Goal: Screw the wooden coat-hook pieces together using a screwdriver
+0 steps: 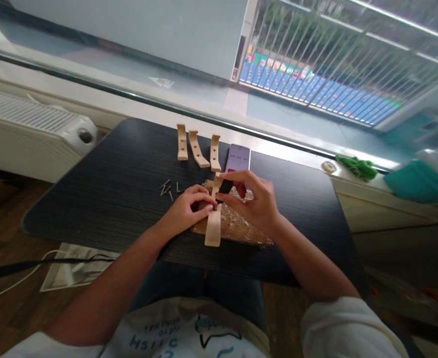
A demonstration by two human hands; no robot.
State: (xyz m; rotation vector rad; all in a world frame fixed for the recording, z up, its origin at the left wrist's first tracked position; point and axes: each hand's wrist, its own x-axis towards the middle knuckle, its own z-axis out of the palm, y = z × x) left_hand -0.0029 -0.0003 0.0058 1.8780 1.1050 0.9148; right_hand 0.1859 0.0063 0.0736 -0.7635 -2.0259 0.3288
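Note:
My left hand (pixel 187 209) is closed, its fingertips pinched against a curved pale wooden piece (pixel 213 231) that lies over a wooden board wrapped in clear film (pixel 241 226). A small dark part, too small to name, sits at the pinch. My right hand (pixel 254 201) is closed on a small black object (pixel 225 186) at the top of the same piece. Three similar wooden pieces (pixel 198 148) lie at the far side of the black table (pixel 103 189). Several loose screws (pixel 167 189) lie just left of my left hand.
A phone (pixel 238 158) with a lit screen lies beyond my hands. A white radiator (pixel 28 129) stands at the left under the window sill. On the sill at the right lie a tape roll (pixel 329 166), a green cloth (pixel 357 166) and a teal item (pixel 420 181).

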